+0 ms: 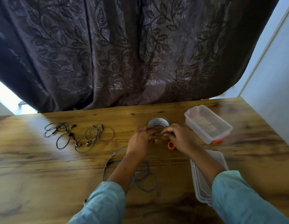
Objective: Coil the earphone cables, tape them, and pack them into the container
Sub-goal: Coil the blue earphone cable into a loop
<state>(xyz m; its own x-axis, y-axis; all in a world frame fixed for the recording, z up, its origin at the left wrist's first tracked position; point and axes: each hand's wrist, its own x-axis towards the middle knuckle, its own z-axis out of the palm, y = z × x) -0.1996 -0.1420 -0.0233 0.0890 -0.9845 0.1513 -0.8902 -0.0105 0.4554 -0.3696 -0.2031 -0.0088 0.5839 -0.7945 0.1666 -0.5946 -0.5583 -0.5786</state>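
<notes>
Teal sleeves (101,204) are seen at the bottom edge, both forearms reaching forward over a wooden table (43,175) with strong grain and dark knots. Tape roll (158,122) is gripped from the left by the left hand (140,139) with fingers curled; its near edge is pinched by the right hand (179,138). Orange scissors (171,145) are partly hidden under the right hand.

Blue earphone cable (147,180) is left loose on the table, partly hidden by the left forearm. Black earphones (59,133) and grey earphones (95,135) are tangled side by side, far left. Clear container (197,131) is placed open at the far right, and its lid (200,183) lies nearer, beside the right forearm.

Dark leaf-patterned curtain (124,54) is hung behind the table. White wall (273,78) is seen at right, and bright daylight at the left gap.
</notes>
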